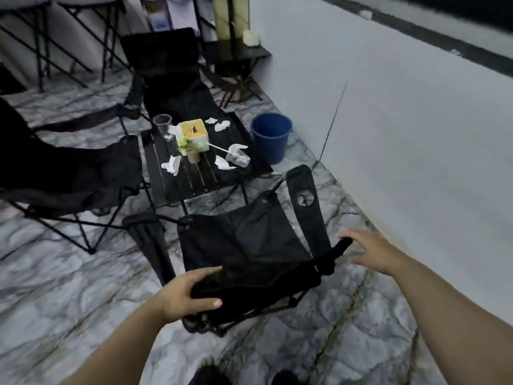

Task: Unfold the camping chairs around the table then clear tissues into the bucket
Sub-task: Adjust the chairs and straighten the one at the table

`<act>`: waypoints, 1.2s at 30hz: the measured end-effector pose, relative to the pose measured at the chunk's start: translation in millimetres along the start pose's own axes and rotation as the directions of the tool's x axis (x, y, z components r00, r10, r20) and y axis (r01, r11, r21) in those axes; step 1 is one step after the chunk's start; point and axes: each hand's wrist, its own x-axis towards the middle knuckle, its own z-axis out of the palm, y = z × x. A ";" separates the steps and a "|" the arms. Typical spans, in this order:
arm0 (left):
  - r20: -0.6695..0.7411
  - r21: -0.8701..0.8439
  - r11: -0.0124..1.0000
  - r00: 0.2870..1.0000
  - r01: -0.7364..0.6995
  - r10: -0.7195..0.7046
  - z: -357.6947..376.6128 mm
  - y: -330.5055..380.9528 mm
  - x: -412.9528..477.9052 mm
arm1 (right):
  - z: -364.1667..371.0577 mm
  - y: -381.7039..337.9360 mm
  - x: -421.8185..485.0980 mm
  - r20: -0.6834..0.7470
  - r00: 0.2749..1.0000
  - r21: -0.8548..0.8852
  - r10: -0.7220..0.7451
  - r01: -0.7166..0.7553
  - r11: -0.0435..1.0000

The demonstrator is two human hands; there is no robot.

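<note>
A black camping chair (244,245) stands unfolded in front of me, its seat facing the low black slatted table (191,176). My left hand (186,295) grips the top of the chair's backrest at its left corner. My right hand (369,251) hovers with spread fingers just right of the backrest's right corner, apart from it. Several crumpled white tissues (172,163) lie scattered on the table. A blue bucket (270,137) stands on the floor to the table's right. Two more unfolded black chairs stand at the left (69,173) and at the far side (172,87).
On the table stand a yellow-topped tissue box (193,134), a clear cup (162,123) and a tipped clear cup (238,158). A white wall (388,120) runs along the right. A small black side table (238,54) and folding frames stand at the back. The floor is marbled tile.
</note>
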 end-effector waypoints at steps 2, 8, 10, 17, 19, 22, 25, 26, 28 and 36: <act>-0.061 0.014 0.996 0.994 0.088 -0.087 2.0 -4.7 -16.0 | 4.3 7.1 9.0 -0.043 0.998 0.043 -0.051 0.053 0.998; -0.382 -0.088 0.963 0.885 0.254 -0.268 19.4 -26.3 -50.6 | 4.3 15.2 42.4 -0.007 0.993 0.053 -0.120 0.120 0.991; -0.444 -0.092 0.949 0.841 0.302 -0.311 25.9 -23.5 -45.6 | 4.8 19.2 50.5 0.008 0.991 0.031 -0.135 0.135 0.990; -0.641 -0.061 0.945 0.713 0.322 -0.285 5.3 -17.7 -20.1 | -3.8 13.3 75.4 -0.035 0.986 0.055 -0.166 0.167 0.984; -0.670 -0.035 0.948 0.697 0.316 -0.257 -7.3 -13.8 -11.7 | -8.9 6.4 85.5 -0.069 0.983 0.044 -0.169 0.173 0.984; -0.704 -0.029 0.945 0.664 0.327 -0.251 -21.9 -12.3 0.0 | -17.4 -5.4 97.1 -0.118 0.978 0.011 -0.172 0.174 0.985; -0.728 -0.044 0.933 0.628 0.357 -0.275 -33.2 -17.8 0.2 | -22.0 -18.7 105.0 -0.130 0.967 -0.020 -0.221 0.220 0.975; -0.737 -0.045 0.929 0.615 0.368 -0.279 -35.3 -21.3 -2.5 | -21.9 -22.4 106.4 -0.114 0.960 -0.044 -0.256 0.252 0.967; -0.742 -0.040 0.922 0.606 0.385 -0.285 -34.8 -29.0 -9.0 | -20.0 -26.6 108.7 -0.055 0.948 -0.093 -0.314 0.308 0.947; -0.682 0.014 0.926 0.681 0.377 -0.267 -13.4 -31.3 -8.6 | -11.1 -12.8 106.6 -0.094 0.962 -0.115 -0.258 0.247 0.962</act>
